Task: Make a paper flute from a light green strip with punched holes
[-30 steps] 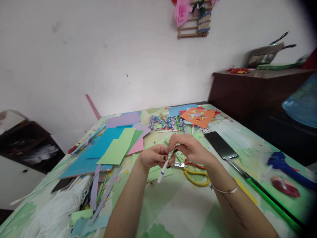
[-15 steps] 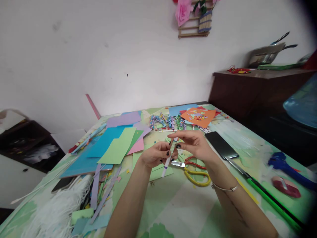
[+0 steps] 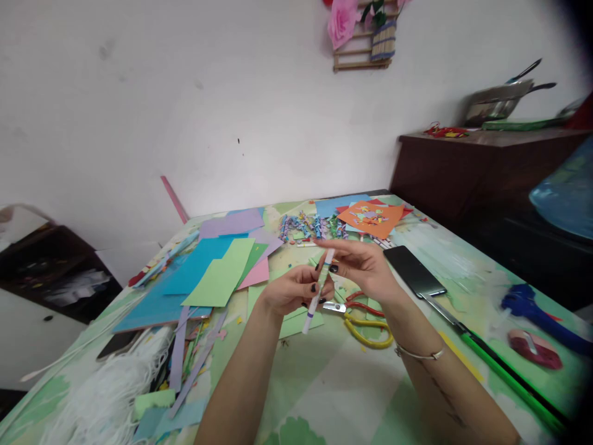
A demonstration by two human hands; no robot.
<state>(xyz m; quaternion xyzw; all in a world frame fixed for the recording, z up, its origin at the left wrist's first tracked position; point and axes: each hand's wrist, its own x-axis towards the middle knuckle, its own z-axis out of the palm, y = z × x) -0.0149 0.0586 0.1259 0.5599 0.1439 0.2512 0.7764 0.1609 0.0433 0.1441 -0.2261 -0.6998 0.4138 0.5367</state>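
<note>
In the middle of the head view, a slim white marker pen (image 3: 307, 321) is held at a slant. It has a purple band near its lower end and a teal one near the top. My left hand (image 3: 296, 288) is closed round the middle of the pen, thumb in front. My right hand (image 3: 364, 266) pinches its upper part between thumb and fingers, with the forefinger stretched over the top. Something pale green shows on the pen between the hands, too small to make out. Scissors (image 3: 369, 334) with yellow and red-orange handles lie just behind the hands, partly covered.
Coloured paper sheets (image 3: 217, 272) lie to the left, with white yarn (image 3: 106, 389) nearer. Curled paper pieces (image 3: 315, 227) and an orange sheet (image 3: 389, 228) sit at the back. On the right are a phone (image 3: 412, 271), a green cutter (image 3: 504, 374), and a pink correction-tape-like thing (image 3: 535, 349).
The right hand has shifted slightly up along the pen, showing more of its white top end. The left hand keeps its hold, almost still.
</note>
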